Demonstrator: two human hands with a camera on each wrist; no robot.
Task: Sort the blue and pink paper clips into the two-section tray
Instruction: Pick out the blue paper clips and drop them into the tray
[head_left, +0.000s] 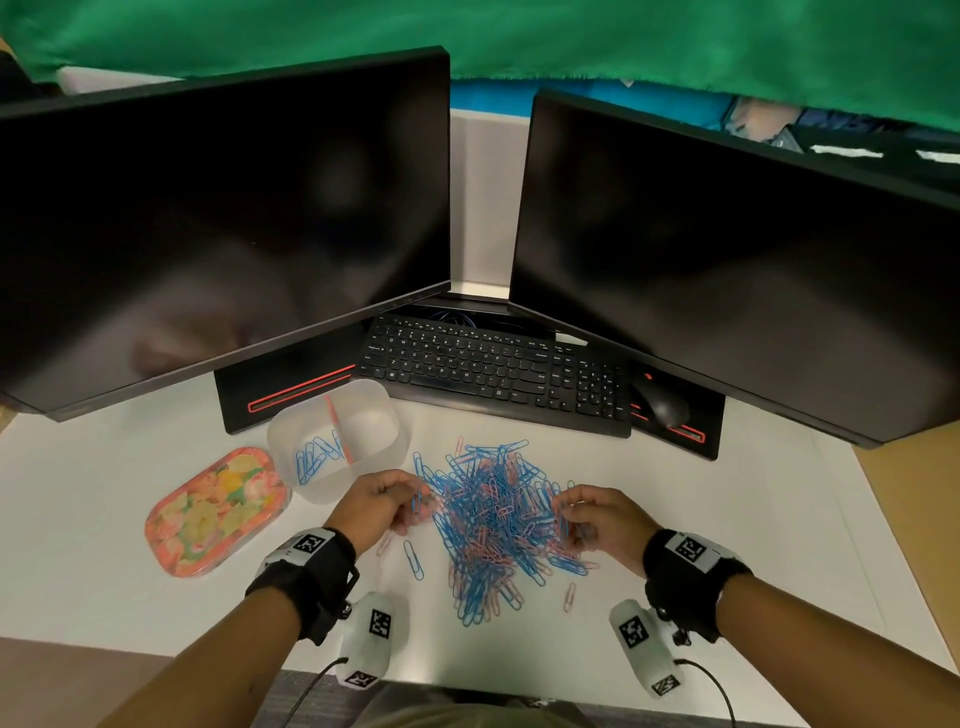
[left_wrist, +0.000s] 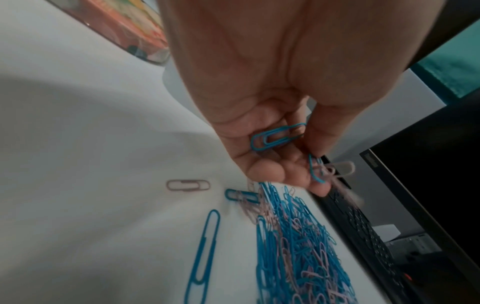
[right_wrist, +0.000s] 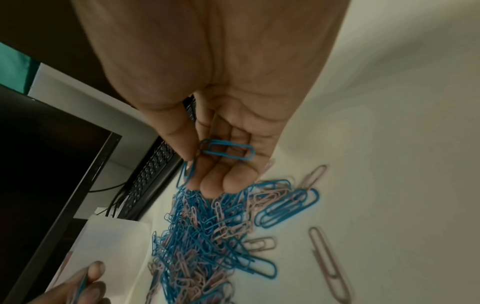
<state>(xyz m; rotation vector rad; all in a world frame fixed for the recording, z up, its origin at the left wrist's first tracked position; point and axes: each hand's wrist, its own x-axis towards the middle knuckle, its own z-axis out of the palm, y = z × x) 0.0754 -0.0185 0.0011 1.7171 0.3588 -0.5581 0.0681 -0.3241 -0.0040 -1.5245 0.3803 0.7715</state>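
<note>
Two dark monitors (head_left: 223, 208) and a black keyboard (head_left: 493, 369) crowd the desk behind the translucent tray (head_left: 337, 436). Tangled wire clip pile (head_left: 493, 514) lies centre; left hand (head_left: 379, 506) and right hand (head_left: 602, 519) each pinch blue clips.

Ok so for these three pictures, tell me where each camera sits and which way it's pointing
Head: worn on the head, looking forward and down at the desk; both forearms, left hand and right hand show at the paper clip pile, beside the tray.
Left wrist: looks along the left palm to fingers holding blue clips.
Right wrist: looks along the right palm, a blue clip in its fingers; the left hand's fingertips show at bottom left.
Shared: all three see the pile and the keyboard.
</note>
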